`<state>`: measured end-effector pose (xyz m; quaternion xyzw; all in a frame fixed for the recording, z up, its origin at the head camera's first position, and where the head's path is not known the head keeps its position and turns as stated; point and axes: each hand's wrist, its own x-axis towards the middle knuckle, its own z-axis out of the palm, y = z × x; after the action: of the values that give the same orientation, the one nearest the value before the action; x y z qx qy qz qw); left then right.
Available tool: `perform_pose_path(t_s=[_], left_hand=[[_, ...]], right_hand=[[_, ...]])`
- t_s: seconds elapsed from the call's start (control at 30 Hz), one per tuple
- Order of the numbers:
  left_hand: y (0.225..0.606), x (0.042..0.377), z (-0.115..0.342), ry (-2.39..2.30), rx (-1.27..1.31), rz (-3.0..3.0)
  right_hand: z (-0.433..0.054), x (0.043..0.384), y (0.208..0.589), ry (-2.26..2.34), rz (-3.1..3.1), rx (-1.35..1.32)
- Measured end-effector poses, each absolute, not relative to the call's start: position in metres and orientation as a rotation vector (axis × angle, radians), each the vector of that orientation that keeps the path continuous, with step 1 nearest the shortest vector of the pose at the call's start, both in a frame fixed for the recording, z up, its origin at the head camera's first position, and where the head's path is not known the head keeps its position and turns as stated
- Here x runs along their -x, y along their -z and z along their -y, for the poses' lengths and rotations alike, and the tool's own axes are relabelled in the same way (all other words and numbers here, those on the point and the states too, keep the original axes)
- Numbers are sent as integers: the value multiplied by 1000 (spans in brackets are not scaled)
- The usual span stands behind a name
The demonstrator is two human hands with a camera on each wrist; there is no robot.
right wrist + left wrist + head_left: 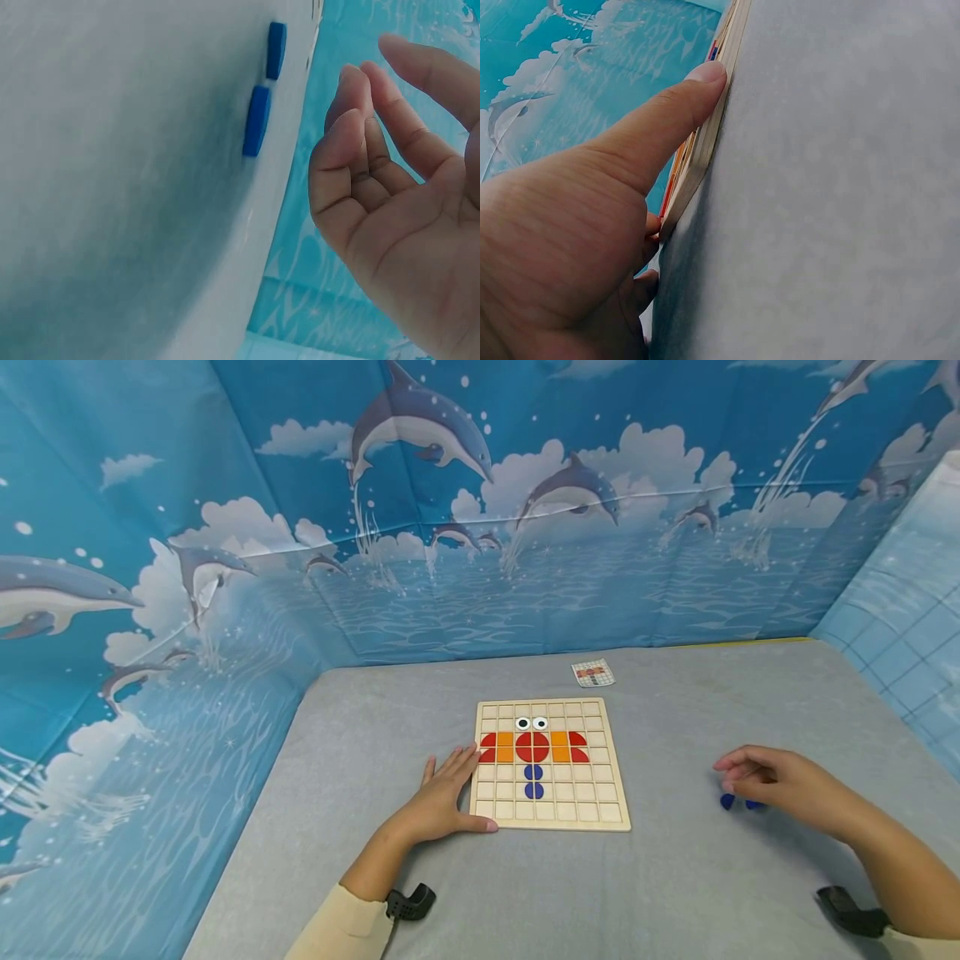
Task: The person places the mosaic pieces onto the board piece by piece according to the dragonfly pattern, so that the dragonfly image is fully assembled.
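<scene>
A square wooden grid board (551, 818) lies on the grey table. On it, white eye discs (532, 724) stand above a red circle (532, 747) made of quarter pieces. Orange squares (560, 747) and red quarter pieces flank the circle, and blue round pieces (533, 782) run below it. My left hand (438, 802) spans the board's near left corner, thumb (697, 82) against the near edge and fingers along the left side. Off to the right, my right hand (783, 781) hovers over two blue pieces (257, 121), its fingers gently bent, thumb apart, holding nothing.
A small pattern card (593, 673) lies behind the board, printed with a similar figure on a grid. A dolphin-and-sea curtain (480, 593) hangs along the back and sides of the grey table (675, 877).
</scene>
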<state>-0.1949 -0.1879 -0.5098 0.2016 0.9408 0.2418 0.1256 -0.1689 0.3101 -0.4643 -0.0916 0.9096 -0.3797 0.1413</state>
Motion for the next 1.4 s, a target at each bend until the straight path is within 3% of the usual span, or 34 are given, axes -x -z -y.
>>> perform_pose_path(t_s=[0.77, 1.4], left_hand=[[509, 193, 187, -707, -588, -2735], [507, 193, 188, -715, -587, -2728]], right_hand=[[-323, 166, 488, 1027, -2608, 349], [-321, 166, 487, 1046, -2605, 378]])
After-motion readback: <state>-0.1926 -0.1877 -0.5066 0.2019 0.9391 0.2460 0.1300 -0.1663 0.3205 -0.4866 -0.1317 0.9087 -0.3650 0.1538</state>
